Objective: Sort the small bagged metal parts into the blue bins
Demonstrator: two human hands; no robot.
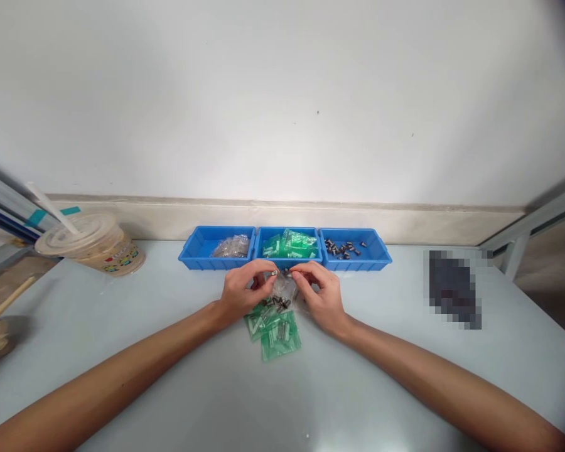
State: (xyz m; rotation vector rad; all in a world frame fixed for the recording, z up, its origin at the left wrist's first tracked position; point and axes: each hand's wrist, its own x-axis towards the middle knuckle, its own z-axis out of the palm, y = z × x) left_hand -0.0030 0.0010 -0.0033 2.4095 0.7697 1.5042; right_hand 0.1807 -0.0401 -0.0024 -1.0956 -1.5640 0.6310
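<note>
My left hand (247,285) pinches a small metal part (274,273) between thumb and forefinger. Across from it, my right hand (321,295) is closed in a pinch at another small dark piece (289,272), too small to name. Between and below the hands lies a clear plastic bag (285,287), with several dark metal fittings (279,304) beside it. Green plastic packets (281,339) with small cylindrical parts inside lie on the table just under my hands, partly overlapping.
Three joined blue bins stand at the wall: the left bin (198,242) holds clear bags, the middle bin (263,232) green packets, the right bin (374,251) metal fittings. A drink cup (117,251) with a straw is at the left. A blurred dark object (453,289) lies right.
</note>
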